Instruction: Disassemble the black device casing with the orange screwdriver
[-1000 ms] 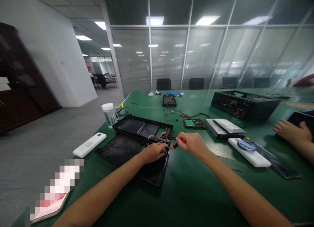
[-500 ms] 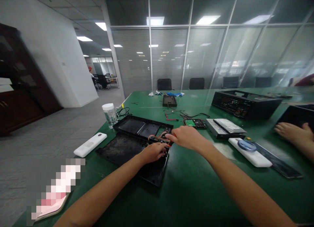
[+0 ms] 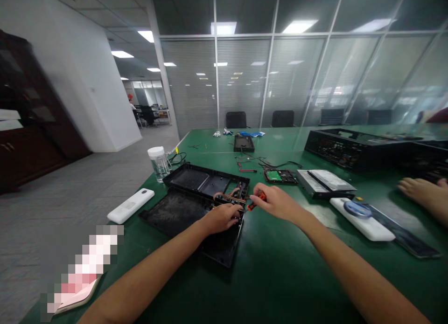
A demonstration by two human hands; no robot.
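Observation:
A black plastic case [image 3: 175,212] lies opened out on the green table, its two halves side by side, with ribbon wires [image 3: 229,196] at the right end. My left hand [image 3: 220,217] rests over the near half at that end. Its fingers are curled together, and whatever they grip is hidden. In my right hand [image 3: 280,203] is an orange-and-black screwdriver [image 3: 258,200], closed in the fingers just right of the case. The screwdriver points down and left towards the case edge, and its tip is hard to make out.
A clear jar [image 3: 158,164] and a white handheld device [image 3: 131,206] sit left. Beyond lie a red cable [image 3: 247,170], a green circuit board [image 3: 275,175] and a metal drive unit [image 3: 325,184]. Another person's hand [image 3: 422,193] is far right, near a black computer chassis [image 3: 336,149].
My right hand has drawn the screwdriver right, away from the case, so more of its handle shows. My left hand stays at the case. The other person's dark box has shifted.

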